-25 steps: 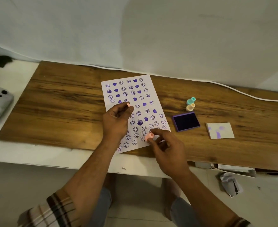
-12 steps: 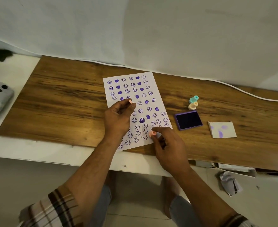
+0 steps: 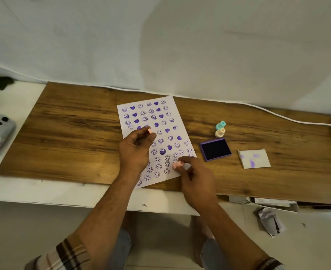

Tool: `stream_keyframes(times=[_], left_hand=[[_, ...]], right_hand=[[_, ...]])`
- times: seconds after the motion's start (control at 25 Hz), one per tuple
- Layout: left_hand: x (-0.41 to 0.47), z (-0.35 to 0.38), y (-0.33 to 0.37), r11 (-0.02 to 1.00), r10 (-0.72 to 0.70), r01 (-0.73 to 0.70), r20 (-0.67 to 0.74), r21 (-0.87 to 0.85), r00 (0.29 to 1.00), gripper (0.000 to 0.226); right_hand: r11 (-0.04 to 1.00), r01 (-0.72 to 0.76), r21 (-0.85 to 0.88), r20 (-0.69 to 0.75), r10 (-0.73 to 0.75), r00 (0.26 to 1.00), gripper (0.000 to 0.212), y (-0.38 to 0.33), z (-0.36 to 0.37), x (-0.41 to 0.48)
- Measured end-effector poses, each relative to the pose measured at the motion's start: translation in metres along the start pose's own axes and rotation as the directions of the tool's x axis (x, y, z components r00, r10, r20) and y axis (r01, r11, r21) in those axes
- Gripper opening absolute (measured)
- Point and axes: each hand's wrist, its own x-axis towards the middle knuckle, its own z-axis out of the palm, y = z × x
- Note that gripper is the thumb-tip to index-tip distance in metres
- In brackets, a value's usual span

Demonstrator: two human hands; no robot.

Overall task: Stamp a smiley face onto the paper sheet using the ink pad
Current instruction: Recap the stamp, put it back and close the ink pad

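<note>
Over the last second the right hand (image 3: 196, 182) has lowered its pinched pink stamp (image 3: 177, 164) onto the paper sheet (image 3: 151, 137) at the near right edge; judged: impression under way. The left hand (image 3: 135, 151) keeps pinching a small pink piece (image 3: 149, 130) above the sheet. The ink pad (image 3: 215, 149) lies open just right on the bench (image 3: 73, 133).
</note>
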Motion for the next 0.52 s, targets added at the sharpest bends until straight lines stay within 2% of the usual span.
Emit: stream_keyframes(times=[0.04,0.08,0.16,0.2,0.28,0.4,0.52], left_hand=[[-0.004,-0.002,0.001,1.000,0.002,-0.002,0.029,-0.001,1.000,0.031],[-0.008,-0.004,0.005,1.000,-0.005,0.006,0.059,-0.016,0.998,0.030],[-0.022,-0.006,0.011,0.995,-0.050,0.059,0.120,-0.076,0.992,0.026],[-0.030,-0.005,0.011,0.992,-0.068,0.084,0.163,-0.095,0.984,0.024],[-0.046,0.001,0.007,0.992,-0.101,0.115,0.256,-0.043,0.961,0.025],[-0.060,0.016,-0.002,0.991,-0.122,0.097,0.323,0.093,0.938,0.024],[-0.054,0.023,-0.001,0.987,-0.115,0.068,0.355,0.142,0.928,0.026]], right_hand=[[0.975,-0.122,0.183,-0.067,0.137,0.988,0.023,-0.002,-0.008,0.002],[0.909,-0.192,0.370,-0.130,0.255,0.958,0.023,-0.006,-0.018,0.004],[0.706,-0.252,0.662,-0.122,0.434,0.893,0.025,-0.013,-0.035,0.003],[0.617,-0.281,0.735,-0.074,0.485,0.871,0.028,-0.015,-0.040,0.001],[0.555,-0.339,0.760,0.005,0.516,0.856,0.031,-0.017,-0.042,-0.003],[0.624,-0.358,0.695,0.046,0.458,0.888,0.027,-0.021,-0.038,0.002],[0.690,-0.357,0.630,0.033,0.435,0.900,0.029,-0.024,-0.036,0.014]])
